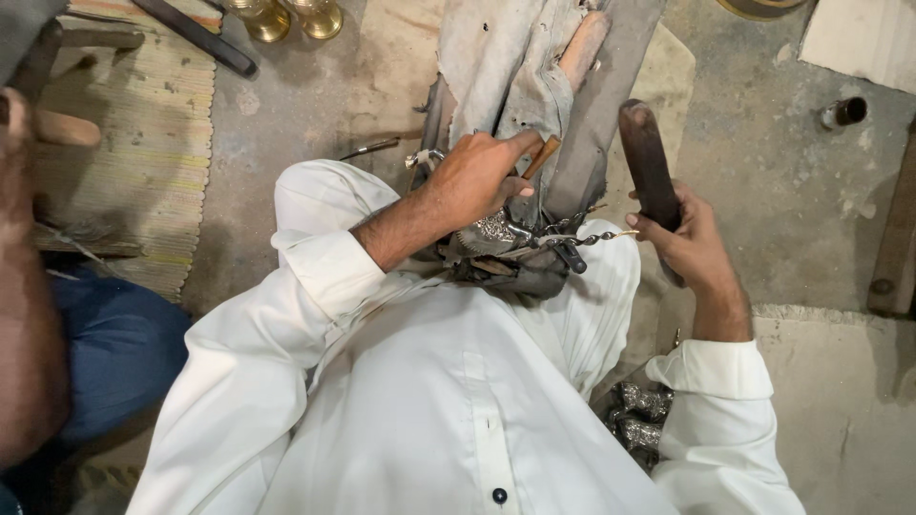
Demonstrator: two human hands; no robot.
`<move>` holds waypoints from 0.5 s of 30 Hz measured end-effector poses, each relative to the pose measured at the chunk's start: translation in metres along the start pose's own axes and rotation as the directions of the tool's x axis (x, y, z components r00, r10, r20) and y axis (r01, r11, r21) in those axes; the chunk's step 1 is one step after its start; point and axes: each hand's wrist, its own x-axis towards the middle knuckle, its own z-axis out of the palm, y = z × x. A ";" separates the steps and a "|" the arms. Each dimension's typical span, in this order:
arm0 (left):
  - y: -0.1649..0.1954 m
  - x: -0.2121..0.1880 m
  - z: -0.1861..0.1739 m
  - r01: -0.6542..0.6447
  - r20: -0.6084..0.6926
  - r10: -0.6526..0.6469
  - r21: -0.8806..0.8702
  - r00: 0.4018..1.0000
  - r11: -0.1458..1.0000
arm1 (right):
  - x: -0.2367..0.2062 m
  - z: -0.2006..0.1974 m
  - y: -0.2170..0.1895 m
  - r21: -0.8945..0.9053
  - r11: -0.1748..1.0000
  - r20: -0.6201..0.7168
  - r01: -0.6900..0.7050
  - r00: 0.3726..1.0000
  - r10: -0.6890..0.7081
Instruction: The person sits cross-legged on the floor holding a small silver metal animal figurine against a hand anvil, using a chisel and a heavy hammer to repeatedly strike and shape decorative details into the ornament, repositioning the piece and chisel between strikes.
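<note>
While both forearms reach forward from rolled white sleeves, the work lies partly buried under cloth and fingers.

Left hand (482, 176): fingers curled shut around a small tool with a brown wooden handle (541, 155); only the handle's far end shows past the index finger, and the working tip is hidden beneath the palm.

Silver workpiece (491, 229): an embossed metal piece in the middle of the scene, just near of the left hand and touching it; most of its outline is covered by the hand and by dark rag, so its full shape cannot be made out.

Chain (596, 236): a thin twisted strand running right from the workpiece toward the right hand's fingertips; whether it touches them is unclear.

Right hand (692, 243): closed in a firm grip on the lower part of a dark wooden mallet (647, 162), which stands nearly upright, its rounded far end free; the near end is hidden in the fist.

Grey cloth (520, 67): worn, draped over a support that runs away to the far edge; what lies under it is concealed.

Silver pieces (641, 415): lying low on the right between knee and sleeve, half hidden by the cuff.

Brass vessels (286, 17): at the far left, cut off by the picture's top edge.

Second person's arm (29, 315): at the left margin, blurred and cropped.

Small dark cylinder (843, 113): far right on the concrete floor (763, 153).
</note>
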 end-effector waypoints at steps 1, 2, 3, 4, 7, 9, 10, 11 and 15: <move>-0.001 0.000 0.000 0.004 0.001 -0.004 -0.003 1.000 1.000 | 0.005 0.002 -0.004 0.032 0.996 -0.026 0.080 0.997 -0.079; -0.001 0.000 0.001 0.008 0.002 -0.008 -0.007 1.000 1.000 | 0.009 0.007 -0.007 0.062 0.985 -0.054 0.161 0.986 -0.157; -0.002 0.001 0.001 0.012 0.003 -0.012 -0.011 1.000 1.000 | 0.012 0.009 -0.011 0.089 0.966 -0.083 0.241 0.969 -0.234; -0.002 0.000 0.002 0.006 -0.001 -0.006 0.003 1.000 1.000 | 0.013 0.007 -0.014 -0.093 0.969 -0.060 0.229 0.970 -0.235; -0.003 0.001 0.003 0.001 -0.003 0.000 0.042 1.000 0.999 | 0.013 -0.004 -0.036 -0.530 0.832 -0.015 0.162 0.980 -0.200; -0.003 0.001 0.004 0.014 0.004 -0.014 0.054 1.000 0.998 | 0.012 -0.011 -0.051 -0.692 0.717 -0.023 0.090 0.989 -0.145; -0.003 0.002 0.005 0.015 0.005 -0.016 0.043 1.000 0.999 | 0.013 -0.011 -0.056 -0.722 0.677 0.032 0.140 0.985 -0.170; -0.002 0.002 0.006 0.018 0.006 -0.019 0.035 1.000 0.999 | 0.013 -0.012 -0.061 -0.747 0.636 0.089 0.194 0.977 -0.193; 0.000 0.004 0.005 0.043 0.039 -0.043 0.016 0.998 0.999 | 0.012 -0.013 -0.068 -0.712 0.701 -0.073 0.036 0.989 -0.125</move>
